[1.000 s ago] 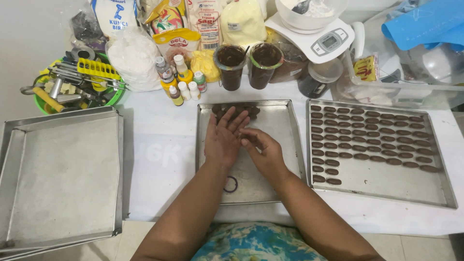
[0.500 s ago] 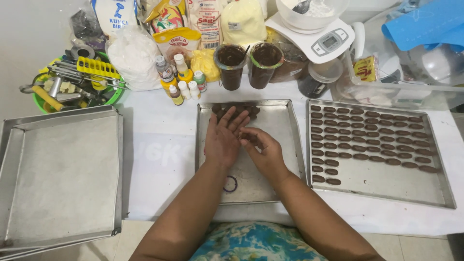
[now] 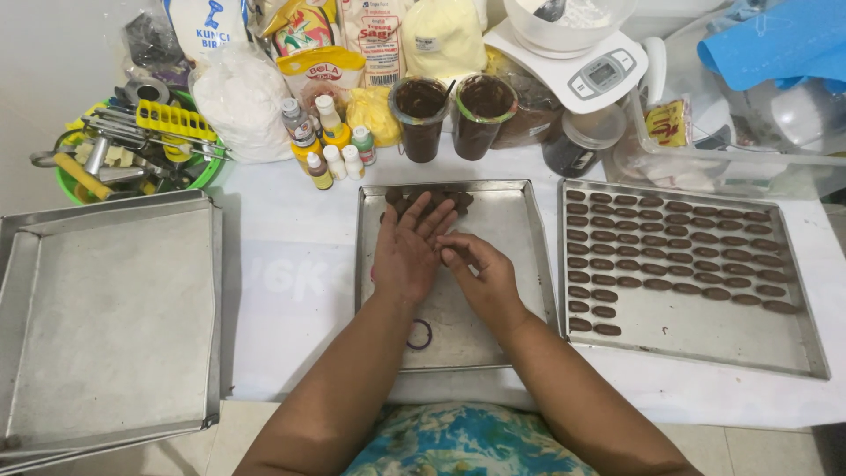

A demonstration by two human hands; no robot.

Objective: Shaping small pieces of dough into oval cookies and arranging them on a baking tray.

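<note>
My left hand (image 3: 408,254) lies flat over the middle metal tray (image 3: 520,204), fingers spread, and its fingertips reach a lump of dark brown dough (image 3: 438,197) at the tray's far edge. My right hand (image 3: 480,275) rests beside it with the fingers curled in against the left hand's side. Whether a bit of dough sits under those fingertips is hidden. A small purple ring (image 3: 419,334) lies on the tray by my left wrist.
To the right is a tray (image 3: 809,351) with rows of several small dark dough ovals (image 3: 670,251). Stacked bare trays (image 3: 106,317) lie at the left. Behind stand two cups of brown mix (image 3: 451,110), small bottles (image 3: 330,145), flour bags, a kitchen scale (image 3: 592,70) and a green bowl of tools (image 3: 123,145).
</note>
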